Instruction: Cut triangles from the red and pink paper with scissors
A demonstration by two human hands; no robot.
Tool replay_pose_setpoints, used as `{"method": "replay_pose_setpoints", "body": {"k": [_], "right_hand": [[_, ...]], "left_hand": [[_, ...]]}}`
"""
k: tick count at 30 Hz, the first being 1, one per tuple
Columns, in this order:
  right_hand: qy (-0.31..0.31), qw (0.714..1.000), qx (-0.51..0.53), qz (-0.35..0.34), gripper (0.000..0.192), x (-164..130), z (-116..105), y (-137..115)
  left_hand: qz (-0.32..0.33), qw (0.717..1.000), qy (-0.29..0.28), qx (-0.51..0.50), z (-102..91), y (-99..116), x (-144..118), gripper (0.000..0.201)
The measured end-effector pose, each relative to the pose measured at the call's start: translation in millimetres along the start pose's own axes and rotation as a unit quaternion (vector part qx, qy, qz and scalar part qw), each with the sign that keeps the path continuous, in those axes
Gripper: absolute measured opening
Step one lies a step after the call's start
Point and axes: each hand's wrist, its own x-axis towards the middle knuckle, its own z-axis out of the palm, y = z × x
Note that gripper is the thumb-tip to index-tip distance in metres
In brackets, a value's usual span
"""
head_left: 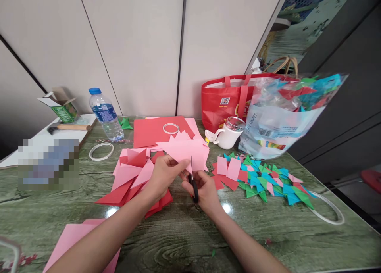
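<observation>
The left hand (162, 173) pinches the near edge of a pink paper sheet (186, 150) between thumb and fingers, holding it raised just above the green marbled tabletop (184, 233), while the right hand (205, 191) is closed around the black handles of a pair of scissors (194, 183) whose thin blades point upward into that same edge. The sheet is the landmark here: directly to its left lies a loose heap of pink and red paper triangles (131, 177), behind it a flat red paper sheet (157, 130) with a white ring of tape (170, 128) resting on top, and to its right a scatter of small folded pieces in green, blue and pink (262, 181). Further right of the sheet stand a white ceramic teapot (229, 136), a clear plastic bag stuffed with coloured paper (285, 114) and a red tote bag (226, 100); further left are a clear plastic water bottle with a blue cap (105, 114) and another white tape ring (101, 150). To cut well from this position, it seems wise to keep the paper taut with the pinching fingers well aside from the blade line, feed the sheet into the deep part of the blades rather than the tips, and steer by turning the paper, not the scissors, so that the edge comes out straight.
</observation>
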Motion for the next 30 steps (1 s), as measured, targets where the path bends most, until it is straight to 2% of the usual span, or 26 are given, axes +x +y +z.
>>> {"method": "replay_pose_setpoints", "body": {"k": [24,30], "right_hand": [[0.027,1.0,-0.004,-0.012,0.035,0.9,-1.2,4.8],[0.035,0.999,-0.015,0.007,0.036,0.1,-0.5,6.2]], "left_hand": [[-0.006,1.0,-0.008,-0.001,1.8,0.8,-2.3,0.017],[-0.011,1.0,-0.01,0.0,1.9,0.7,-3.6,0.017]]}}
